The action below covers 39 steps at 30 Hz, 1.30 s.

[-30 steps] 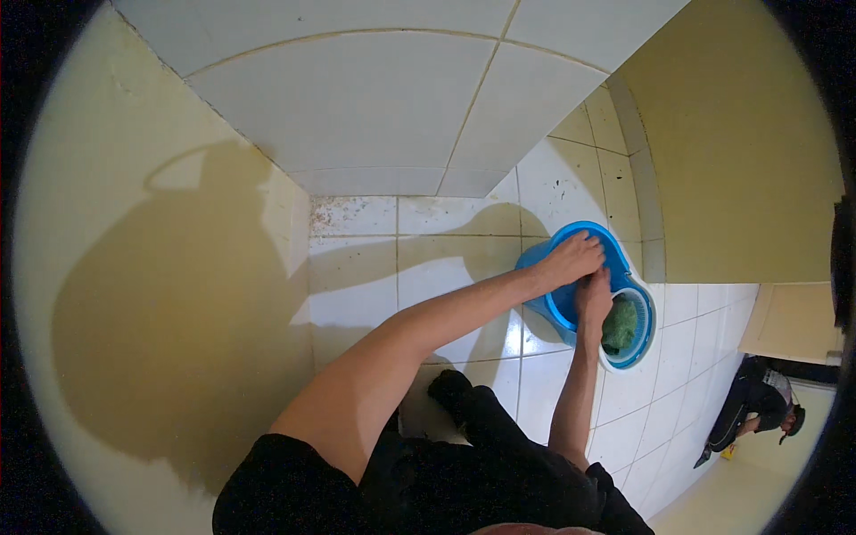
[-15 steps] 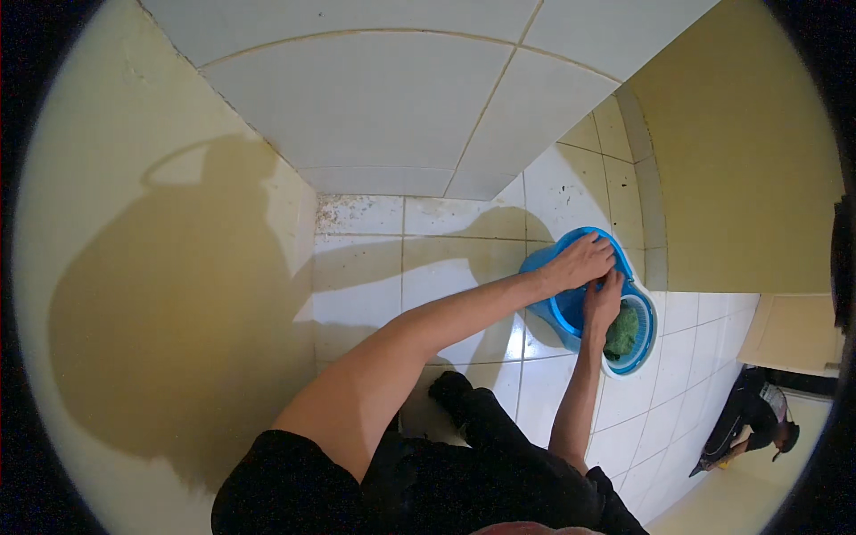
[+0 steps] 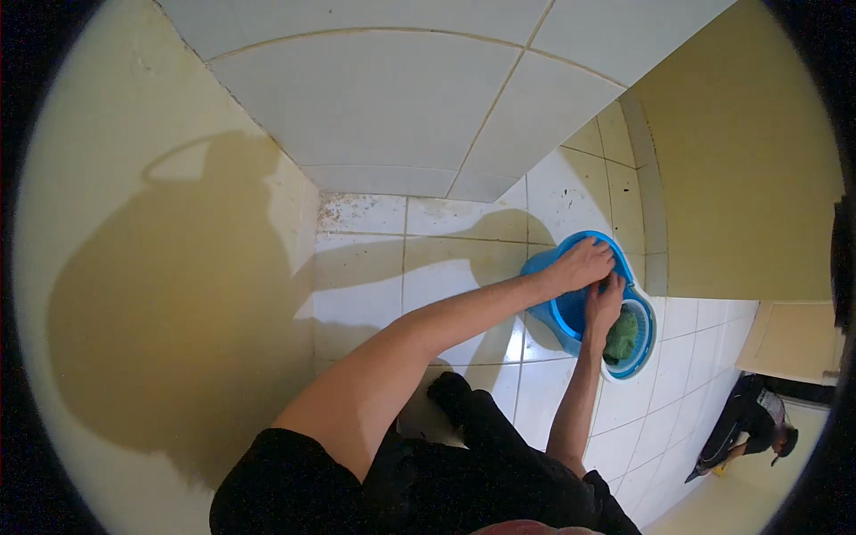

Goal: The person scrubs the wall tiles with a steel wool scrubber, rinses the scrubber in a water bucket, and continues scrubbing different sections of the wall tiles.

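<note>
Bucket [image 3: 565, 314] question for you lot: where's it sitting, and which way does it lie?

Blue one, yeah? It's on the tiled floor [image 3: 437, 303], ahead of the person and off to their right, near the yellow wall [image 3: 749, 196]. Long axis runs mostly away from them, with the near end swung a bit right. That end has a pale slotted basket [image 3: 640, 316] with a green wad [image 3: 621, 337] in it, cloth by the look of it.

OK, and the hands?

Both over the bigger half, so the bucket's basically right under them. Left hand [image 3: 584, 266] reaches across to the far part, fingers bent down. Right hand [image 3: 604, 305] is closer in, fingers curled near the middle, and it's the nearer one to the basket: the wad's just beside its heel, on the right. Can't tell if either's gripping anything tbh, fingertips are too hidden.

Any brand or label?

None I can read on the bucket. There's a co-worker [image 3: 747, 423] well off to the right with a pale patch [image 3: 772, 406] on dark clothes, way too small to make out.
</note>
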### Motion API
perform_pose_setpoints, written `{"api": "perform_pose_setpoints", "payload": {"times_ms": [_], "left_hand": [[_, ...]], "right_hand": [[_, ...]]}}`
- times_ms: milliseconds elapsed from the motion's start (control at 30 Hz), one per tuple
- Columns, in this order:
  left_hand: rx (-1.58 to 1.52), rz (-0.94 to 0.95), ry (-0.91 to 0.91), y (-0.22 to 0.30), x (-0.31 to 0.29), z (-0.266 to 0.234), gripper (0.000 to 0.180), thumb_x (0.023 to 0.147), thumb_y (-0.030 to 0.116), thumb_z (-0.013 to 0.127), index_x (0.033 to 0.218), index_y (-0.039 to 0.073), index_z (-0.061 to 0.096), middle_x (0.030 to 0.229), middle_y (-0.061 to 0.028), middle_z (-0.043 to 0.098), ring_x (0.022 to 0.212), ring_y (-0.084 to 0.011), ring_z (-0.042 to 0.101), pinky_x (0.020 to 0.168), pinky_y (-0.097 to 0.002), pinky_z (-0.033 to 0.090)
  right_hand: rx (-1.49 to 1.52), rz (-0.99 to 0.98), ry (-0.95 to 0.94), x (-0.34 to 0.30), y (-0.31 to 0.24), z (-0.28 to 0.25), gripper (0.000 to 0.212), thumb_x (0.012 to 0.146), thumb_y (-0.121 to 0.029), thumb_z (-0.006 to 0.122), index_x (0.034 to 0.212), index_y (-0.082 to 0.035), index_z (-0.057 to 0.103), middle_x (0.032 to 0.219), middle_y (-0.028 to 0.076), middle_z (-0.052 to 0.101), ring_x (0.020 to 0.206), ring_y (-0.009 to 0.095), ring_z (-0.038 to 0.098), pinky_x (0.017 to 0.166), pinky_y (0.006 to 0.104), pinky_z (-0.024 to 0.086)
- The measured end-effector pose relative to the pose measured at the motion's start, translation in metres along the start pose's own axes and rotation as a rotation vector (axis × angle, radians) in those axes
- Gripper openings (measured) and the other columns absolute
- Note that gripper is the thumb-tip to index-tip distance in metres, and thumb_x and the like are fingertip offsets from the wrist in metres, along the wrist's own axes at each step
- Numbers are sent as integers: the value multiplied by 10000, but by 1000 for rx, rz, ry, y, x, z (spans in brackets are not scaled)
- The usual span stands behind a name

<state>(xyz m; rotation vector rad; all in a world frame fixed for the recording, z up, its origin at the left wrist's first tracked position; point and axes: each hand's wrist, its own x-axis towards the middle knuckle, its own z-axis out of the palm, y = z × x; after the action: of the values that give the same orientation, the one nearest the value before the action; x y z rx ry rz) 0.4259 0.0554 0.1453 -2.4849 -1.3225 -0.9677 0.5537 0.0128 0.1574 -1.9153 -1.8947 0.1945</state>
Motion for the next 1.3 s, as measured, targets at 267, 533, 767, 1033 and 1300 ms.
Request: {"api": "perform_pose_setpoints", "payload": {"times_ms": [267, 533, 767, 1033, 1300], "left_hand": [[78, 91, -34, 4, -3, 3, 87, 784, 198, 634, 804, 138, 693, 938, -22, 661, 1032, -192, 588, 728, -335, 476], [24, 64, 32, 5, 1, 5, 100, 782, 176, 653, 790, 112, 731, 934, -9, 682, 997, -190, 600, 695, -359, 449], [-46, 64, -127, 1, 4, -6, 267, 792, 184, 636, 1023, 53, 666, 1081, -100, 635, 1042, -252, 611, 808, -366, 496], [-974, -412, 127, -4, -8, -65, 493, 896, 130, 673, 1334, 16, 477, 1197, -172, 595, 1097, -304, 611, 954, -401, 499], [-1119, -489, -43, -68, -75, -157, 579, 913, 155, 707, 1413, 66, 431, 1307, -101, 558, 1174, -232, 583, 1029, -383, 470]], "right_hand": [[-16, 0, 18, 1, -5, -7, 242, 875, -193, 654, 1065, -43, 637, 1074, 209, 679, 997, 456, 631, 785, 517, 508], [-30, -60, -4, -2, 5, -1, 289, 836, -197, 701, 1071, -38, 645, 1041, 217, 658, 972, 456, 629, 783, 506, 516], [-29, 69, -108, 3, -12, -12, 299, 889, -194, 655, 1127, -13, 630, 1177, 210, 623, 1065, 432, 602, 859, 472, 503], [149, -105, 363, -10, -46, -45, 389, 900, -97, 667, 1253, 2, 539, 1208, 198, 587, 1130, 402, 545, 990, 450, 426], [375, -553, 232, -1, -123, -54, 364, 850, 1, 712, 1192, -4, 586, 1209, 195, 594, 1136, 357, 570, 991, 432, 447]]}}
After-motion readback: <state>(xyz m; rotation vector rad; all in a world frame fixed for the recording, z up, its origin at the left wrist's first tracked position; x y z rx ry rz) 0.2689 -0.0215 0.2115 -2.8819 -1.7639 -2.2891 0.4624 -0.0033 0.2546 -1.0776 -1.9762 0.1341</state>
